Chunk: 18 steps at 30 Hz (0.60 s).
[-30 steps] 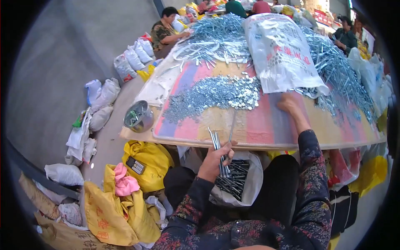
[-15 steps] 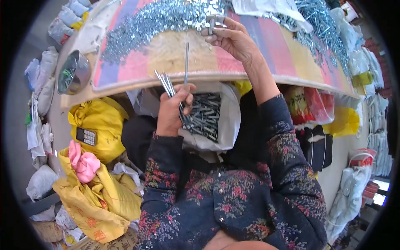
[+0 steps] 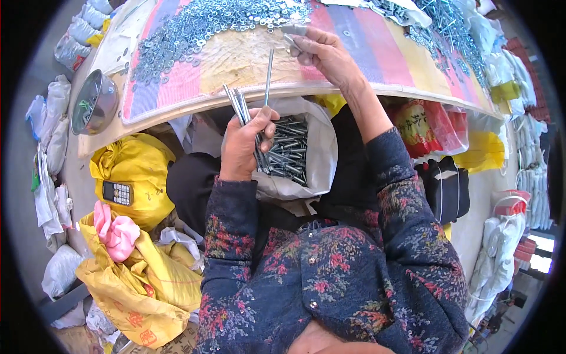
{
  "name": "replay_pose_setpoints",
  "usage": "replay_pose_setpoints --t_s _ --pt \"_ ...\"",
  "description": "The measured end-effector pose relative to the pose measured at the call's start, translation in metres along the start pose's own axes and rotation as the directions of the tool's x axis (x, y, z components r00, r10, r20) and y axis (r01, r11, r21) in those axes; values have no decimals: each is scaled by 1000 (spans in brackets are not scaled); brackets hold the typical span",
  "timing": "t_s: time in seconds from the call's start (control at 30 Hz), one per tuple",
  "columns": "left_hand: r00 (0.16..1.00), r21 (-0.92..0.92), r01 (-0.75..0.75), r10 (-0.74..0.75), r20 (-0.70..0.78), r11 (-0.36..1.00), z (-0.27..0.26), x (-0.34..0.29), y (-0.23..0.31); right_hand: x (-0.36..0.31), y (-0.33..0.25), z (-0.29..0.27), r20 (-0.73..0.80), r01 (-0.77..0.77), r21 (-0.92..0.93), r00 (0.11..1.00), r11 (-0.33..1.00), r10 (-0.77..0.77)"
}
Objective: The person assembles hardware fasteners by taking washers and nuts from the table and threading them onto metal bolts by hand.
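My left hand [image 3: 244,144] is closed around a bundle of thin metal rods [image 3: 237,105] above an open white sack. One longer rod [image 3: 269,76] stands up from between the thumb and fingers, apart from the others. Inside the sack [image 3: 323,147] lie many metal bolts [image 3: 290,150]. My right hand [image 3: 324,54] is over the table, its fingertips pinched together at the near edge of a heap of flat washers [image 3: 203,29]. Grey shows at the fingertips; what they hold is too small to make out.
A striped cloth [image 3: 348,71] covers the table. Long bolts [image 3: 454,35] are piled at its far right. A metal bowl [image 3: 95,103] stands at the left edge. Yellow bags [image 3: 138,159], one with a keypad phone [image 3: 118,193] on it, fill the left side.
My right hand has moved slightly left and turned, its fingertips now lower toward the washers. My left hand keeps its rods, the single one leaning a little more to the right. The view has shifted slightly.
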<state>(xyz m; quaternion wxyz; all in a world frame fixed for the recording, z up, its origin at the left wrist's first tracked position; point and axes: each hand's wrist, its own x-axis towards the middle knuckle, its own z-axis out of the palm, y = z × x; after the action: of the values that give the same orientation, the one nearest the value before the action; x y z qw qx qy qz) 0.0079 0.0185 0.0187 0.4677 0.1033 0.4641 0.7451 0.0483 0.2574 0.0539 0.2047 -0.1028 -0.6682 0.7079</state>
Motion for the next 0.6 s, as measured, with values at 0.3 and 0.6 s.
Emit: replay_pose_setpoints --t_s 0.3,0.6 --pt "996 169 -15 1 84 985 -3 -9 6 5 -17 -3 201 82 -368 980 926 -7" --pt "961 52 -220 226 -160 974 -20 -9 16 20 -25 76 321 -96 -458 909 884 265"
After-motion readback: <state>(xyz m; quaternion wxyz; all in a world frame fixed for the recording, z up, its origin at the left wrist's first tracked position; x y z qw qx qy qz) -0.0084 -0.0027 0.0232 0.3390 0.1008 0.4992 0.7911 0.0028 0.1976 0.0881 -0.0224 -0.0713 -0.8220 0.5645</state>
